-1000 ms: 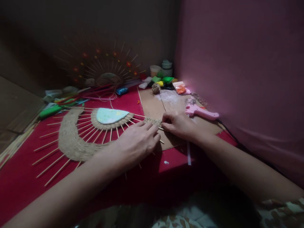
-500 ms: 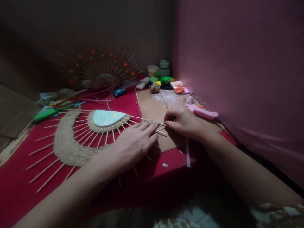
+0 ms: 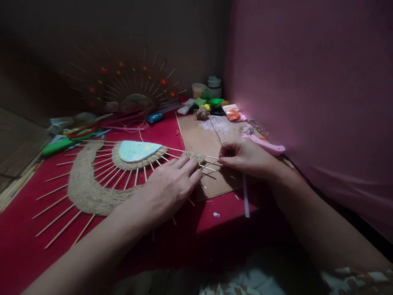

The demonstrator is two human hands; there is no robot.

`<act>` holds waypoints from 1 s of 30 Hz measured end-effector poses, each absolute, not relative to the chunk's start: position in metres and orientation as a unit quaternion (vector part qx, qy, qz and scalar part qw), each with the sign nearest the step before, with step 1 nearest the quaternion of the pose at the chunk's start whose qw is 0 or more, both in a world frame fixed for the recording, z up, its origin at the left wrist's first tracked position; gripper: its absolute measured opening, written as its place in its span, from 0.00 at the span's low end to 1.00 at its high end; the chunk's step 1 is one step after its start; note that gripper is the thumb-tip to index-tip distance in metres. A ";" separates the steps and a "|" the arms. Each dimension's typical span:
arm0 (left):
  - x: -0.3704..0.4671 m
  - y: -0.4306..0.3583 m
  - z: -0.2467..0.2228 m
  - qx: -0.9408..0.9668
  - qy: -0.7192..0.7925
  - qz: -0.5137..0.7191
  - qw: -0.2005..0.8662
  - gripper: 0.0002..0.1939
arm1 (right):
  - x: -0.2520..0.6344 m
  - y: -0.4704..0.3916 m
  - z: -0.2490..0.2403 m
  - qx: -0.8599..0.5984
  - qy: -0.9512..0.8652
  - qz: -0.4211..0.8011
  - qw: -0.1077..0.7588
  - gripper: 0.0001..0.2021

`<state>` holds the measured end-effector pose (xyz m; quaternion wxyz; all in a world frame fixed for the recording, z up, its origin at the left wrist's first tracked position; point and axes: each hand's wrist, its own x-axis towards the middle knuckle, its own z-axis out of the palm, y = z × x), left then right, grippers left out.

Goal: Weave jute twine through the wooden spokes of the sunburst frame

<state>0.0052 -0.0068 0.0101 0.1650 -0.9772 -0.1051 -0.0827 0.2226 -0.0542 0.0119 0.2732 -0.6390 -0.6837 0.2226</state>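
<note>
A half-round fan of thin wooden sticks with woven twine bands (image 3: 81,180) lies on the red cloth, a pale mint half-disc (image 3: 138,150) at its centre. My left hand (image 3: 172,182) lies over the fan's right side, its fingers closed on the woven end beside the bare stick tips. Just right of those tips, my right hand (image 3: 242,157) pinches the twine (image 3: 216,131). One stretch of it leads to the weave; another runs back to a small twine ball (image 3: 202,112). The band under my left hand is partly hidden.
A cardboard sheet (image 3: 198,133) lies under the stick tips. A pink-handled tool (image 3: 270,146) sits at right by the pink wall. Coloured clay packets (image 3: 215,102) and a cup (image 3: 199,89) stand behind. A finished sunburst (image 3: 135,98) leans at the back; a green-handled tool (image 3: 57,148) lies left.
My right hand has moved slightly right, drawing the twine away from the stick tips. The twine from the ball now runs straighter to it. My left hand stays on the fan.
</note>
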 end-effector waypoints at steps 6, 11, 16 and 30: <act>0.003 -0.007 0.008 -0.977 -0.105 -0.091 0.163 0.07 | 0.223 -0.053 0.011 -0.671 -0.682 0.171 0.237 0.04; 0.002 -0.005 0.005 -0.975 -0.102 -0.101 0.168 0.08 | 0.226 -0.051 0.014 -0.666 -0.690 0.197 0.202 0.05; 0.001 -0.006 0.006 -0.974 -0.099 -0.108 0.170 0.10 | 0.227 -0.051 0.017 -0.682 -0.680 0.200 0.181 0.05; 0.001 -0.006 0.003 -0.980 -0.113 -0.110 0.121 0.11 | 0.218 -0.007 0.016 -0.654 -0.724 0.057 0.211 0.03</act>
